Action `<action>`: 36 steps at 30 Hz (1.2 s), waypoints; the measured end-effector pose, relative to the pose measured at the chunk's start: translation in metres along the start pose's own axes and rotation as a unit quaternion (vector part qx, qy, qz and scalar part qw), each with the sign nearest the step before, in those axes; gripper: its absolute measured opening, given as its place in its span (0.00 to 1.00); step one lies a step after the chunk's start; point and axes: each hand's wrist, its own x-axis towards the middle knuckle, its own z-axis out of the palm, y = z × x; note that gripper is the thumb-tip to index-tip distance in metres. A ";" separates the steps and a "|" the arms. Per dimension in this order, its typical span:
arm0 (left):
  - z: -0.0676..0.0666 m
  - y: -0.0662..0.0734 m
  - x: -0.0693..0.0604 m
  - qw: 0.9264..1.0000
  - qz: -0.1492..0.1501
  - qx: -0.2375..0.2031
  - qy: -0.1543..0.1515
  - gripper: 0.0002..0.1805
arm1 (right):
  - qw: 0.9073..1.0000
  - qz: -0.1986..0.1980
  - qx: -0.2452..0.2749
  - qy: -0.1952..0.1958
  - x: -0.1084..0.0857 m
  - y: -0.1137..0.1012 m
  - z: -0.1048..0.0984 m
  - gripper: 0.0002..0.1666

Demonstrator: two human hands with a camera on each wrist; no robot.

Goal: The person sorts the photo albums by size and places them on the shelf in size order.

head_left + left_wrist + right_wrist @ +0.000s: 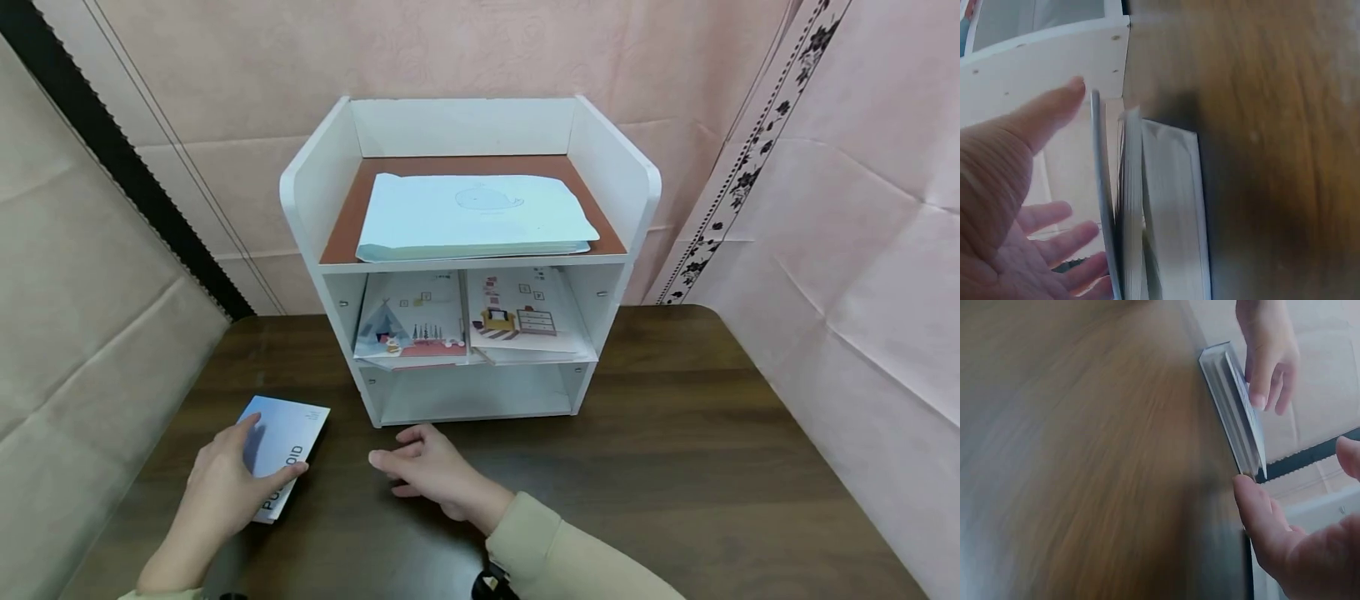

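Note:
A paperback-sized book with a pale blue and white cover and dark lettering lies on the left part of the table. My left hand is over its cover, thumb and fingers spread apart. From the left wrist view, the book's page edges show with the front cover slightly lifted, and the thumb stands clear of it. Whether the other fingertips touch the cover, I cannot tell. My right hand hovers loosely bent, holding nothing, just in front of the shelf unit and right of the book.
A small white shelf unit stands at the table's back. Its brown top level bears a large pale paper stack with a whale drawing. Two illustrated booklets, one left and one right, lean on the middle level. Pinkish cloth hangs around the table.

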 end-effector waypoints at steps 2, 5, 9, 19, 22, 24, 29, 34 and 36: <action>-0.001 -0.005 0.002 1.000 -0.009 0.005 -0.011 0.63 | 1.000 -0.001 0.021 0.006 0.005 0.001 0.009 0.37; -0.002 -0.012 0.005 0.998 -0.042 0.011 -0.055 0.68 | 0.998 -0.001 0.053 0.018 0.012 0.004 0.020 0.38; 0.000 -0.017 0.010 0.985 -0.105 0.024 -0.133 0.78 | 0.997 0.021 0.073 0.033 0.020 0.008 0.031 0.38; 0.003 -0.002 0.010 0.974 -0.121 0.051 -0.184 0.79 | 0.993 0.074 0.091 0.010 0.040 0.005 0.046 0.38; 0.004 0.003 0.006 0.975 -0.110 0.059 -0.185 0.80 | 0.992 0.087 0.093 -0.002 0.045 0.000 0.050 0.29; 0.004 0.005 0.003 0.976 -0.105 0.062 -0.183 0.80 | 0.991 0.093 0.092 -0.003 0.047 -0.003 0.054 0.23; 0.002 0.006 0.000 0.978 -0.094 0.064 -0.175 0.78 | 0.990 0.101 0.101 0.009 0.048 -0.004 0.059 0.22; -0.004 0.003 -0.001 0.975 -0.090 0.074 -0.189 0.74 | 0.986 0.109 0.125 -0.009 0.049 -0.001 0.060 0.22; -0.006 0.001 -0.002 0.974 -0.083 0.084 -0.194 0.72 | 0.985 0.111 0.128 -0.018 0.050 -0.001 0.061 0.21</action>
